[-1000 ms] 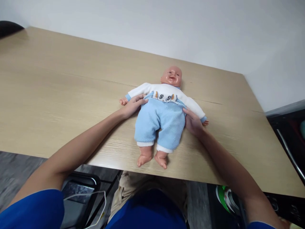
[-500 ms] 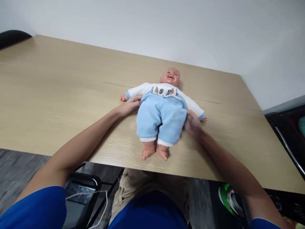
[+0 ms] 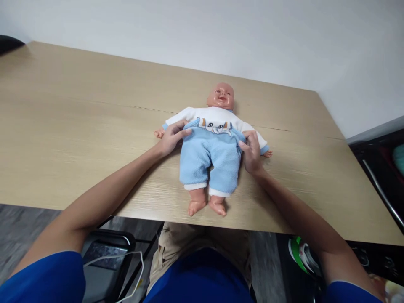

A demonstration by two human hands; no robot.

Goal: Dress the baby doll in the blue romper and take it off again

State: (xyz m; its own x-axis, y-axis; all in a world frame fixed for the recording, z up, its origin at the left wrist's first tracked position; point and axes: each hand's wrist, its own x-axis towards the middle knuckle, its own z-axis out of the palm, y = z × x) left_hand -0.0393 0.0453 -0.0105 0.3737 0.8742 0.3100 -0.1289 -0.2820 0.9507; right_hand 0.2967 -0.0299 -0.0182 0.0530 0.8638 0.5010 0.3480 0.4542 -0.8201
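A baby doll [image 3: 221, 97] lies on its back on the wooden table, head away from me and bare feet near the front edge. It wears a white top and fuzzy light-blue pants [image 3: 197, 158] with a stitched animal face on the front. My left hand [image 3: 173, 136] pinches the waistband on the left side, thumb on top of the cloth. On the opposite side, my right hand [image 3: 251, 151] grips the waistband close to the doll's sleeve, its fingers curled round the fabric.
The wooden table [image 3: 78, 134] meets a white wall [image 3: 202, 33] at the back. Below the front edge stand a chair [image 3: 97, 280] with a phone [image 3: 105, 255] and white cable, and a green-and-white round item [image 3: 301, 254]. A dark rack [image 3: 378, 168] is at the right.
Both hands have come up along the doll's sides and closed on the waistband. The right hand moved up from beside the hip. The pants look drawn up slightly at the sides.
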